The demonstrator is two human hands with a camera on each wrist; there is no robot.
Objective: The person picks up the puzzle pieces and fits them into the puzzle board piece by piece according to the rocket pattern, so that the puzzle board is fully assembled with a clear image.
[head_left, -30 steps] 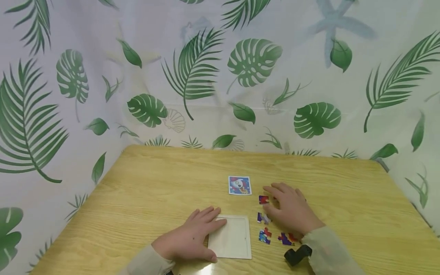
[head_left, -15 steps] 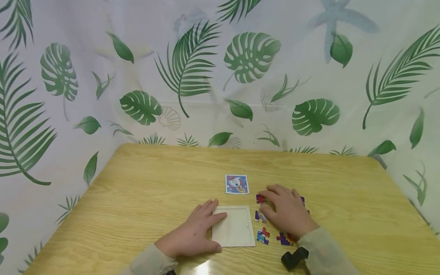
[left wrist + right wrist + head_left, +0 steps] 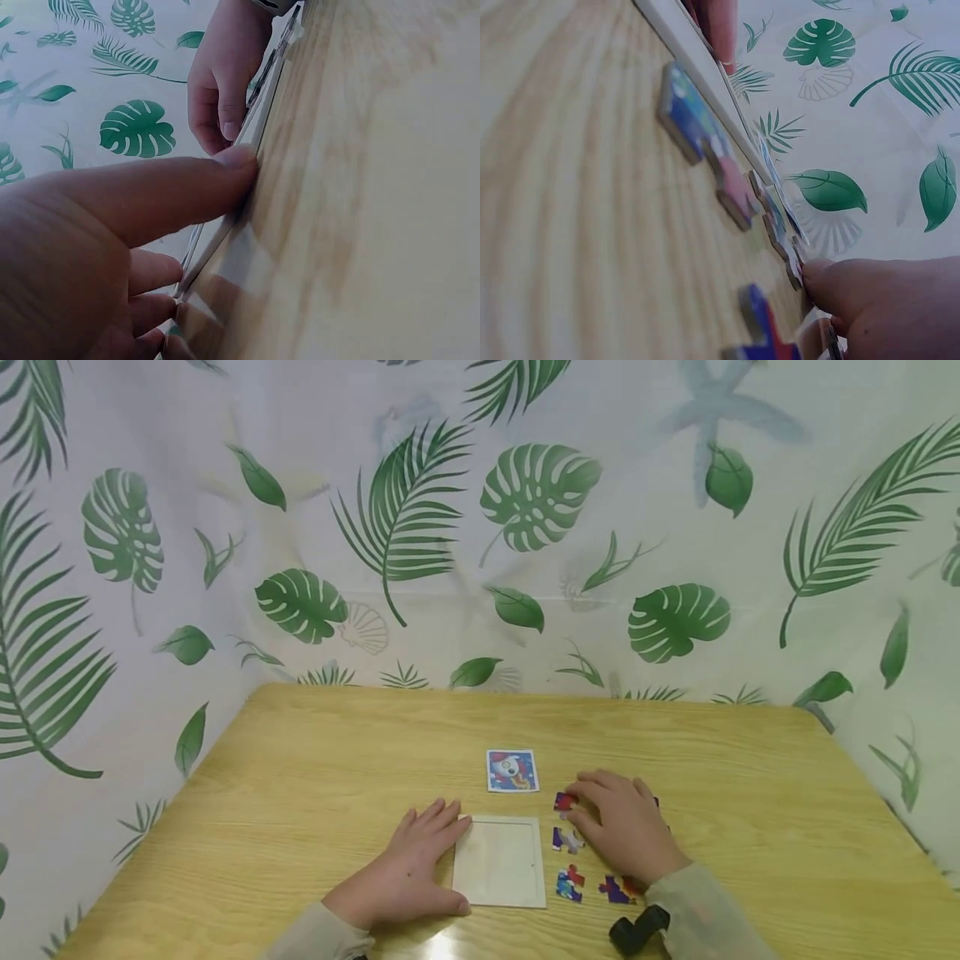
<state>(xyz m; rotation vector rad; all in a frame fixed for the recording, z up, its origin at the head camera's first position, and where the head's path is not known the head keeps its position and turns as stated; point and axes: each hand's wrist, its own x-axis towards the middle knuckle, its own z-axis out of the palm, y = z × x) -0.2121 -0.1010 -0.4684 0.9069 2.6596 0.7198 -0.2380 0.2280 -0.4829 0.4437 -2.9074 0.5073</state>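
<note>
My left hand (image 3: 408,878) rests with spread fingers along the left side of a pale square puzzle tray (image 3: 540,885). In the left wrist view its thumb (image 3: 187,187) touches the tray's edge. To the right of the tray, my right hand (image 3: 622,831) pinches a red and purple puzzle piece (image 3: 562,803) between thumb and forefinger, on the table. Below it lie a purple and grey piece (image 3: 558,839), a blue and red piece (image 3: 567,885) and a purple and orange piece (image 3: 617,889). Other pieces are partly hidden behind the right hand.
A small picture card (image 3: 513,771) with a cartoon figure lies beyond the tray on the wooden table (image 3: 337,760). A leaf-patterned curtain (image 3: 450,552) stands behind the table. A black strap device (image 3: 637,931) sits at the right wrist.
The right thumb and forefinger have closed in on the red and purple piece. My left hand has shifted the tray slightly away from me, and its fingers now lie at the tray's left edge.
</note>
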